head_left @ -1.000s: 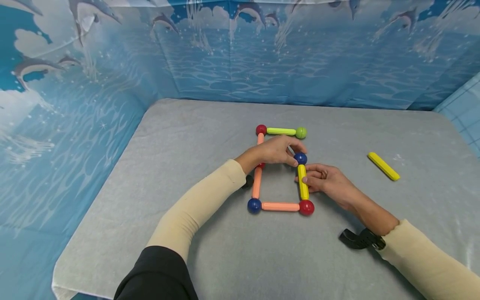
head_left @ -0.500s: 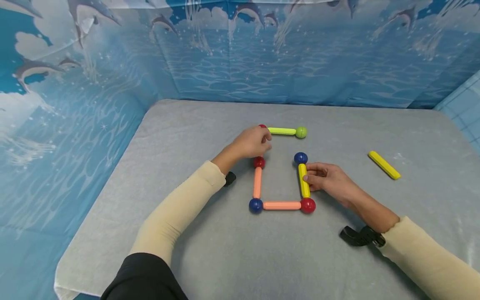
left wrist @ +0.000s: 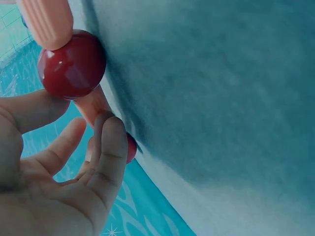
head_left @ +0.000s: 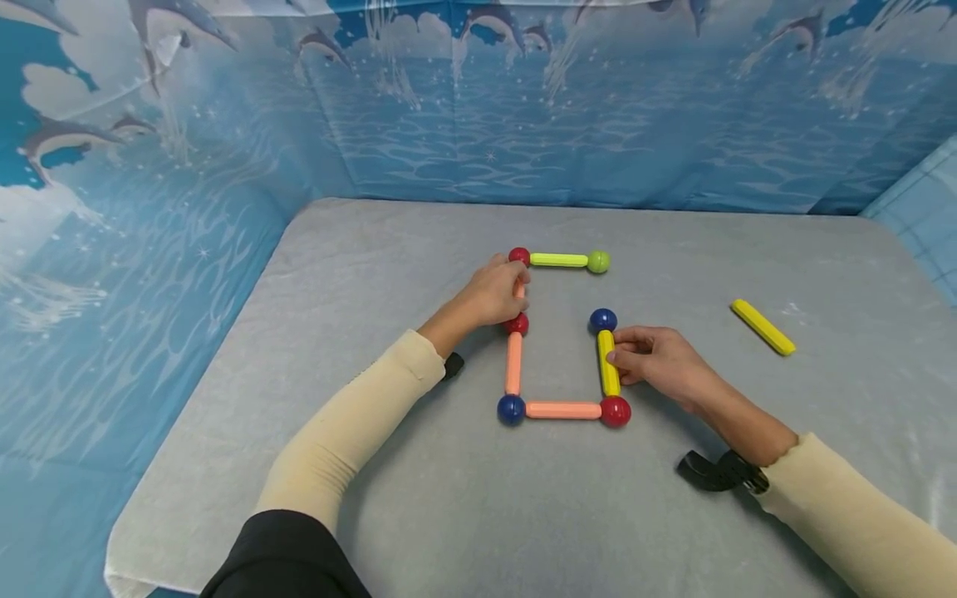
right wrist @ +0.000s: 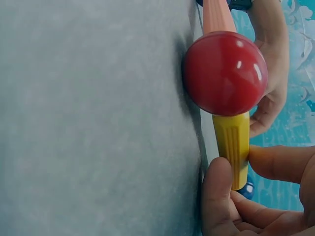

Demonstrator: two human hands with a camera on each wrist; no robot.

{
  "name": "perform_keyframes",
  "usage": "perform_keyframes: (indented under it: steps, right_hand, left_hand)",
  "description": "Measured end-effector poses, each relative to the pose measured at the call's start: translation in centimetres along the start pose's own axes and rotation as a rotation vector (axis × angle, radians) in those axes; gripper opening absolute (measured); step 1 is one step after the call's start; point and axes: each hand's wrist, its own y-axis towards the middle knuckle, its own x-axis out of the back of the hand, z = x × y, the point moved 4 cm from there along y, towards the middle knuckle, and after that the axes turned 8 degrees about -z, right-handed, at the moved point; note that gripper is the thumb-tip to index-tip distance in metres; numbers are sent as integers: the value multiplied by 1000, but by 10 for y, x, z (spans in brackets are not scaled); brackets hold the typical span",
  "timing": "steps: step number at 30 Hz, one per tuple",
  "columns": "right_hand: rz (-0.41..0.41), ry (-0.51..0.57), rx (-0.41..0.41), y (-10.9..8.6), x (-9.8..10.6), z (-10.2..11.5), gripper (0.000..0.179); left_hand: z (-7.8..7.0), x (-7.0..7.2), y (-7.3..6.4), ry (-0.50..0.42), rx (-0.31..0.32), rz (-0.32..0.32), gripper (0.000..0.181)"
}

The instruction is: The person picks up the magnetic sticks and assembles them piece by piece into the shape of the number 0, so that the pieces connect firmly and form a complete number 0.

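My left hand [head_left: 488, 292] has its fingers round the upper orange magnetic stick [head_left: 519, 288], between the far red ball [head_left: 519, 256] and the middle red ball [head_left: 517, 325]. In the left wrist view its thumb touches the middle red ball [left wrist: 73, 65]. With thumb and fingers, my right hand [head_left: 661, 364] pinches a yellow magnetic stick [head_left: 607, 374] that joins the near red ball [head_left: 615, 412] to a blue ball [head_left: 602, 321]. Another orange stick [head_left: 563, 410] links the near red ball with the left blue ball [head_left: 512, 409]; a further orange stick [head_left: 512, 365] runs from there to the middle red ball.
A lime stick [head_left: 559, 260] with a green ball [head_left: 598, 262] extends right from the far red ball. A loose yellow stick [head_left: 763, 327] lies further right on the grey table cover [head_left: 449, 515]. Dolphin-print cloth [head_left: 508, 149] hangs behind and at left.
My left hand has left the blue ball atop the yellow stick and moved left to the upper orange stick. My right hand keeps its pinch; the yellow stick has shifted slightly rightward.
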Motion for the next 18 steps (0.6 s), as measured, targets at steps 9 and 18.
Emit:
perform_keyframes:
  steps: [9,18]
  right_hand:
    - [22,-7,-23,-2,2,-1,52]
    - [16,-19,-40,-4,2,-3,52]
  left_hand:
    - [1,-2,-1,-23,-27,-39,38]
    - [5,0,-12,40,-70,-34,33]
